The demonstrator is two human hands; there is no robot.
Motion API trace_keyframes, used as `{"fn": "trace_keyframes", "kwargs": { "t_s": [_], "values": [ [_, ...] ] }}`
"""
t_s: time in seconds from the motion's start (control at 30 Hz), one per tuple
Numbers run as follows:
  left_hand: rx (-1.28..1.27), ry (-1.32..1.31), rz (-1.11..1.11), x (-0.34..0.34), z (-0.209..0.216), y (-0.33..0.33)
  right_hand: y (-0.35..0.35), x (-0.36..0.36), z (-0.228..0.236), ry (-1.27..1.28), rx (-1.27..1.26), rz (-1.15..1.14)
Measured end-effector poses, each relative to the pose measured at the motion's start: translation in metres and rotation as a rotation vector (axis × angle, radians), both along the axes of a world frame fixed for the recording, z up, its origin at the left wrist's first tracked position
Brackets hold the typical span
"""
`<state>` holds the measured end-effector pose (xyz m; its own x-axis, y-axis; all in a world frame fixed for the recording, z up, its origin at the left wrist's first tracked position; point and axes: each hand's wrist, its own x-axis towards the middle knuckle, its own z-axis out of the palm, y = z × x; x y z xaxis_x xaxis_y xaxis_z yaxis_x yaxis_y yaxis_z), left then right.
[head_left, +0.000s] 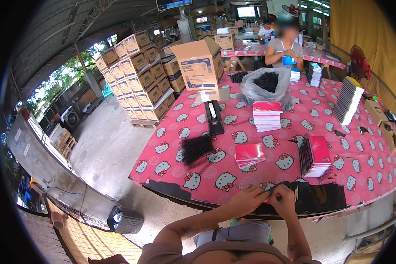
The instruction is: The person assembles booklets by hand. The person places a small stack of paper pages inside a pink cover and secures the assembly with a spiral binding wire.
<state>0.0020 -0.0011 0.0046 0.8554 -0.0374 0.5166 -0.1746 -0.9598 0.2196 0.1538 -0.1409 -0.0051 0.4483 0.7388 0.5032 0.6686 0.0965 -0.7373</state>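
My left hand (248, 199) and my right hand (283, 201) meet at the table's near edge, fingers closed. Something small and dark shows between their fingertips; its kind I cannot make out. Beyond them lies a low stack of pink-red covered booklets (250, 153). To its left is a loose pile of black spiral binding coils (196, 149). Right of it, a stack of red-covered notebooks (319, 155) has black coils along its left side. A taller stack of red-topped booklets (267, 119) stands farther back.
A black tape dispenser (214, 118) and a clear plastic bag (255, 90) of black coils sit on the pink patterned table (233, 182). An open carton (198, 66) is at the far edge. A co-worker (284, 48) holds something blue. Stacked cartons (136, 75) stand left; a fan (360, 62) right.
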Motion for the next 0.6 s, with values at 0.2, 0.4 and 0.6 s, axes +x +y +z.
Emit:
{"fn": "trace_keyframes", "kwargs": {
  "t_s": [0.2,0.4,0.6],
  "values": [
    [-0.007,-0.009,0.08,0.0,-0.008,-0.002,-0.004,-0.004,0.008,0.06,-0.047,-0.062],
    [-0.011,-0.019,0.102,0.0,-0.001,-0.002,-0.012,-0.014,0.005,-0.013,-0.008,-0.055],
    [0.003,-0.021,0.103,0.003,-0.004,-0.003,-0.009,-0.021,-0.011,-0.003,0.01,-0.152]
  ]
}}
